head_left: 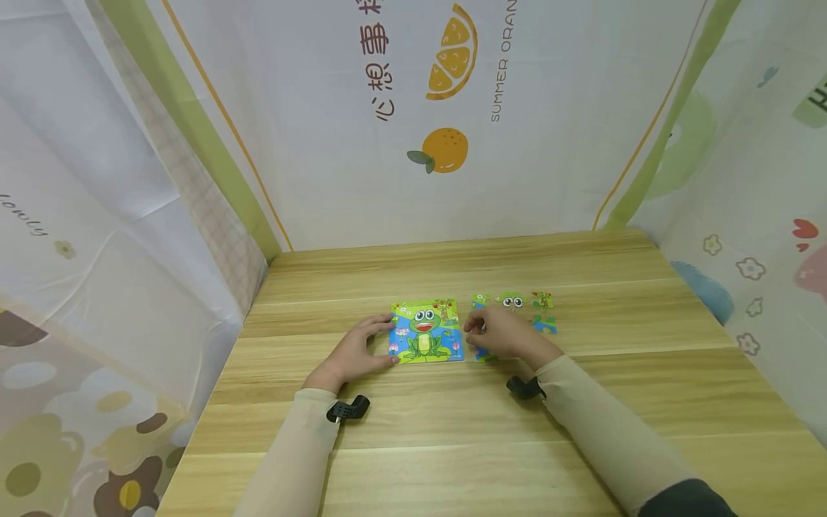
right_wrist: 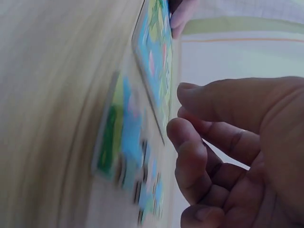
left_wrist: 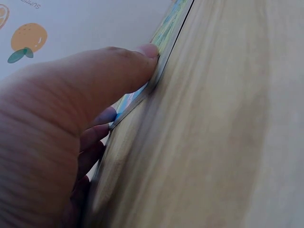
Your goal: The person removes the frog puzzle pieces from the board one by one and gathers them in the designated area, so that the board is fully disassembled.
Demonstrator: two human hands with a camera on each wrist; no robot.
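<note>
In the head view a square frog puzzle board [head_left: 424, 336] lies flat on the table, its picture of a green frog looking whole. My left hand [head_left: 355, 350] holds its left side, the thumb [left_wrist: 137, 66] on the near left corner and the other fingers along the left edge. Just right of the board, my right hand [head_left: 504, 332] hovers over loose puzzle pieces [head_left: 543, 323], partly hiding them. Its fingers are loosely bent in the right wrist view, with a gap at the thumb and nothing seen between. One loose piece [head_left: 512, 301] shows the frog's eyes.
The wooden table [head_left: 413, 445] reaches back to a printed curtain [head_left: 336, 179]. More printed cloth [head_left: 762, 287] hangs at both sides. A black wrist camera [head_left: 349, 409] sits on each sleeve.
</note>
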